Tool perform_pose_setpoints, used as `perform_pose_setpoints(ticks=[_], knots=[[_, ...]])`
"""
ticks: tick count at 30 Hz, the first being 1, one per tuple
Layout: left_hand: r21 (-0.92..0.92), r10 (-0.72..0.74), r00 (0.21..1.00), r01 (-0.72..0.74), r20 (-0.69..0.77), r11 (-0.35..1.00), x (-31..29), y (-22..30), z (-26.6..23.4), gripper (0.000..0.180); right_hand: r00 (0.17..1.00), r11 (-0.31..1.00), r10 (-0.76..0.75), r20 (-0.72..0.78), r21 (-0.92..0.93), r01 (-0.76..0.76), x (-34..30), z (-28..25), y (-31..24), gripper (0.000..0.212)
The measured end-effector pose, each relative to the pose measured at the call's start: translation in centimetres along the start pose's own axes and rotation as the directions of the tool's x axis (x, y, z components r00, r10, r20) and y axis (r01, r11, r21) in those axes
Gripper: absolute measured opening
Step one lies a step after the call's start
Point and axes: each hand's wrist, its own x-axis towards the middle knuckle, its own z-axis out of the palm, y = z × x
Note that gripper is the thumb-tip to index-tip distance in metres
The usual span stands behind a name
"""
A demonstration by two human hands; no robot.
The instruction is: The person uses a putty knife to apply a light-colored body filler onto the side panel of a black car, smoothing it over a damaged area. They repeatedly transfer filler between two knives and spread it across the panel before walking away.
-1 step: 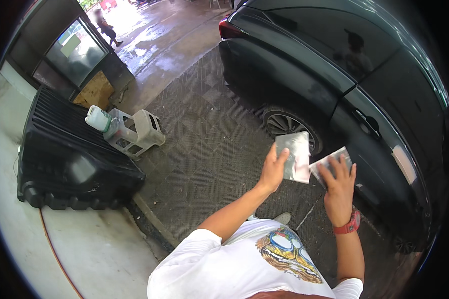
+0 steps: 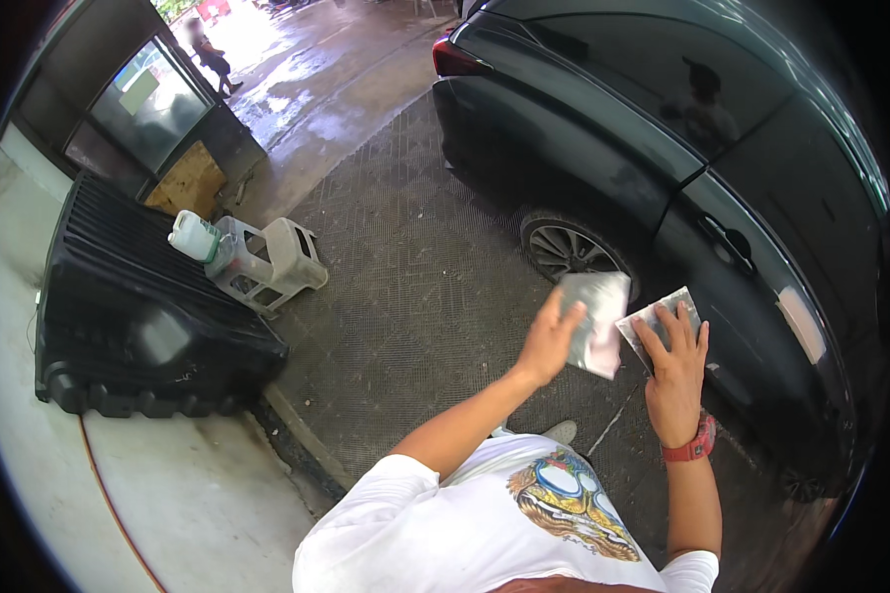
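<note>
My left hand grips a flat, silvery rectangular packet by its left edge, the thumb lying across its face. A pinkish patch shows on the packet's lower half. Just to the right, my right hand has its fingers spread over a second flat silvery piece, holding it tilted; its lower part is hidden by the fingers. The two pieces are close at their facing edges. Both are held in front of the dark car, near its rear wheel. A red watch is on my right wrist.
To the left, a black ribbed plastic liner leans by the wall. Grey plastic stools stand beside it, with a white jug next to them. A pale rectangular patch is on the car's side. A person is far off at the upper left.
My left hand has shifted slightly right and down with its packet, which has tilted. My right hand has moved barely, its silvery piece turning a little.
</note>
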Motion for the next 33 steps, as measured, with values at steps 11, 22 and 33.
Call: perform_pose_setpoints(ticks=[11, 22, 33], knots=[[-0.382, -0.1, 0.975, 0.016, -0.2, 0.924, 1.5, 0.0, -1.3, 0.039, 0.969, 0.935, -0.245, -0.028, 0.259, 0.244, -1.8, -2.6, -2.2, 0.067], [-0.448, -0.316, 0.914, 0.401, 0.256, 0.799, -1.3, 2.3, 2.2, 0.037, 0.949, 0.579, 0.281, 0.142, 0.764, -0.286, -2.4, 3.6, 2.9, 0.069], [-0.302, -0.197, 0.98, 0.189, 0.004, 0.934, -0.1, 0.0, 3.8, 0.044, 0.803, 0.169, 0.264, 0.534, 0.794, -0.584, -7.3, 4.9, 4.6, 0.063]])
